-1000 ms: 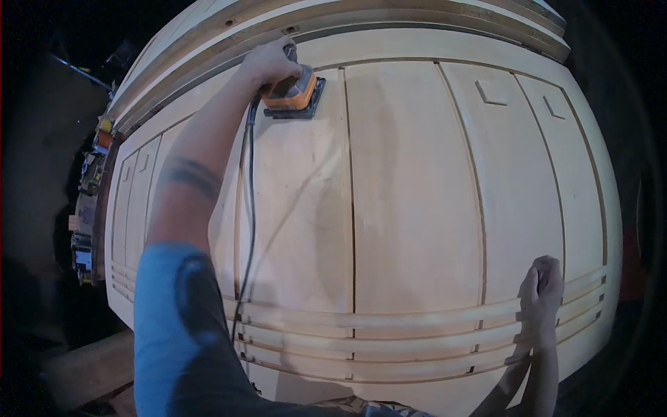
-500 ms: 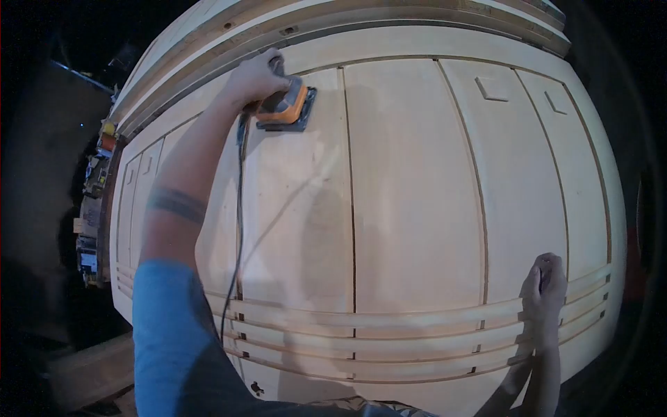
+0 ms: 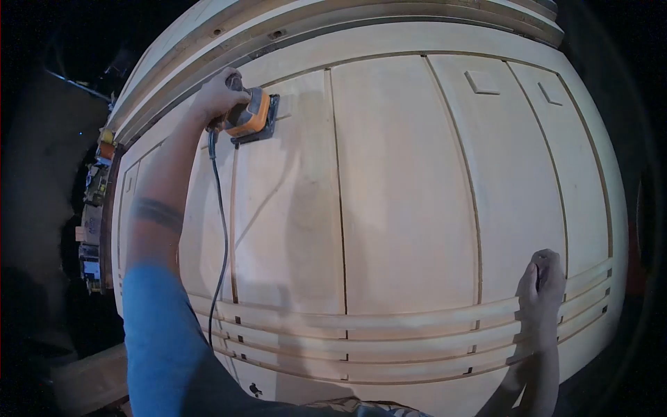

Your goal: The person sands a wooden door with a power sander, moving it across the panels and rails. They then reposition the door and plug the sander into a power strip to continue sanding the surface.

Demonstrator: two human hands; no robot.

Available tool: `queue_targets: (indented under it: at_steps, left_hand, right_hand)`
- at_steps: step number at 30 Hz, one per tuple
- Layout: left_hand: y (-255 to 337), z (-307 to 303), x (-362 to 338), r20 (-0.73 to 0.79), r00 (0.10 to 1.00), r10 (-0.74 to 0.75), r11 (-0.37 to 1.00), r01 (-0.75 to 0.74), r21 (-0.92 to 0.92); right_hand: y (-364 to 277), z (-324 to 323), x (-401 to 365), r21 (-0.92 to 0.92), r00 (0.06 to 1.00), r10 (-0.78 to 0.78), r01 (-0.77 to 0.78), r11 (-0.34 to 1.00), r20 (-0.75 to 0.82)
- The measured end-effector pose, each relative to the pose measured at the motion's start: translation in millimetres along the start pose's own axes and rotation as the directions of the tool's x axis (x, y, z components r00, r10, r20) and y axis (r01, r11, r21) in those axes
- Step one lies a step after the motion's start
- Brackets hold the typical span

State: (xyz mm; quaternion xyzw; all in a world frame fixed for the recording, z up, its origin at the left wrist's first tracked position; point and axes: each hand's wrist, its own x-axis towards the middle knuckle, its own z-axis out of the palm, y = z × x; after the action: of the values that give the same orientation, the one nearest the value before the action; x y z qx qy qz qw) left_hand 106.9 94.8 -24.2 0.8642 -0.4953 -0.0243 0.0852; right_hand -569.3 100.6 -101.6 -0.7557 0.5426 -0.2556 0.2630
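Slid leftward over the last second: orange sander [image 3: 251,117], now in the upper left of the frame, flat on the pale wooden panel [image 3: 403,194], astride a groove. Clasped from above by the left hand [image 3: 221,94], black cord [image 3: 221,229] trailing down. Unmoved at lower right: right hand [image 3: 542,288], curled on the curved slats [image 3: 417,326], grip impossible to tell. Likely a sanding pass along the panel's top edge.

A single camera sits on the person's head and looks forward and down onto a wooden panel [image 3: 410,194], so near that the panel fills almost the whole frame. The wide lens bows the panel's edges and leaves the corners dark. The left hand [image 3: 217,94], on a sander [image 3: 251,115], shows at upper left, the right hand [image 3: 543,281] at lower right.
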Motion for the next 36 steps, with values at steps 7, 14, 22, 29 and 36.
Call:
queue_targets:
  at_steps: [7,14,22,29,36]
  left_hand:
    - [69,7,-3,-0.038,0.995,0.096,0.992,-0.093,0.083]
    - [45,2,45,0.084,0.992,-0.090,0.996,0.089,0.020]
    - [29,-33,-18,-0.041,0.996,-0.083,0.988,0.088,0.126]
    - [113,-21,-37,0.003,0.999,0.045,0.959,-0.044,0.281]
    - [150,4,-11,0.054,0.998,0.040,0.865,-0.061,0.498]
  right_hand:
    - [13,2,0,-0.068,0.998,-0.064,0.064,0.996,-0.009]
    - [5,-4,0,-0.036,0.999,0.045,-0.044,0.998,0.026]
    - [-3,0,-2,-0.020,1.000,0.006,-0.006,1.000,-0.018]
    - [-3,-4,-2,-0.069,0.999,-0.003,-0.001,0.998,-0.049]
    - [5,-1,-2,-0.058,0.997,-0.024,0.020,0.998,-0.080]
